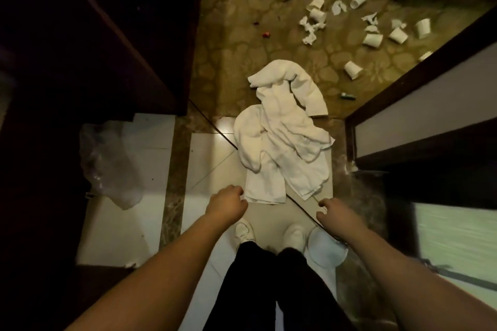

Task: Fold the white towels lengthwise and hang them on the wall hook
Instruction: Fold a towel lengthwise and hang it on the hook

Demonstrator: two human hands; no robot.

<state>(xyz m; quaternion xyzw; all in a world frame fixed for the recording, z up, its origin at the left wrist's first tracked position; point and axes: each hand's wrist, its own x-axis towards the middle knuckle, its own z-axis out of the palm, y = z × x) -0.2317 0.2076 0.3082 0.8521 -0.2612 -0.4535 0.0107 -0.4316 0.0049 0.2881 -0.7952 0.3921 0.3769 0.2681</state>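
A: Start nearest. What are the hands doing?

B: Both arms reach down and forward over the shoes (244, 231). The left hand (228, 200) is loosely curled, fingers bent under, with nothing in it. It hangs just beside the near left corner of the towels (279, 140); whether it touches the cloth I cannot tell. The right hand (332, 212) is also half-curled and holds nothing, and sits clear of the cloth, off to the right of the near edge.

A: So which hand is closer to the work?

B: The left, I judge. The flat, squared end of the heap lies right in front of its knuckles. The right hand would have to come in leftward and a little forward to reach the other near corner.

A: And how does the heap lie?

B: Its long axis runs away from the person, from the tiled floor (207, 169) near the feet out onto the patterned carpet (236, 35). The near end is flattish, the far end twisted and bunched, so more than one towel may be tangled there.

A: Anything beyond?

B: Paper cups (352, 69) and crumpled paper are scattered further out on the carpet. A clear plastic bag (107, 161) lies to the left. No wall hook is in view.
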